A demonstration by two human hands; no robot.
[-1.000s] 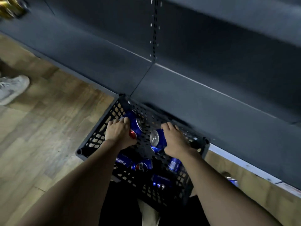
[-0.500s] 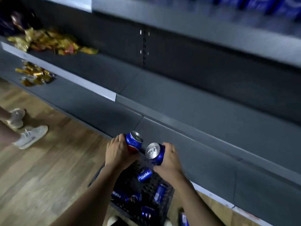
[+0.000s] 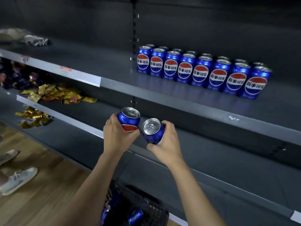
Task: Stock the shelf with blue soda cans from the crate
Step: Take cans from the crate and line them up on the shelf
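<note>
left hand [image 3: 116,136] gripping one blue can [image 3: 129,119] | right hand [image 3: 164,142] wrapped round another [image 3: 153,132], both mid-air below the shelf [image 3: 114,69] | two rows [image 3: 202,70] already stocked far right | crate [image 3: 146,207] near, a few cans left, so guessing well along

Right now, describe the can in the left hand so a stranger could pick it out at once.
Start at the dark grey shelf that carries a double row of upright blue cans. In front of it and lower, two hands are raised side by side, each holding a blue can. The left hand grips the left can, which shows its red-and-white logo, unlike the right can.
</note>
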